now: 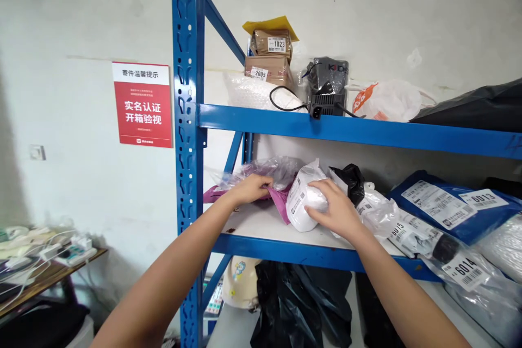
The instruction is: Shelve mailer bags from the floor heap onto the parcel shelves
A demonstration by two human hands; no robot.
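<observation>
On the middle shelf, my left hand (255, 187) is closed on the edge of a purple plastic mailer bag (279, 204), pinching it between thumb and fingers. Clear plastic wrap (273, 169) lies bunched behind that hand. To the right, my right hand (333, 205) grips a white wrapped parcel (300, 201) with a printed label, its fingers over the right side. The parcel stands against the purple bag. Just beyond my right hand lie a black plastic bag (351, 180) and a clear-wrapped parcel (377, 212).
A blue metal upright (188, 174) rises left of the shelf, and a blue beam (359, 129) crosses above my hands. Labelled parcels, including a blue mailer bag (432, 201), lie to the right. Black bags (302, 302) are below. A cable-strewn table (81, 262) stands at left.
</observation>
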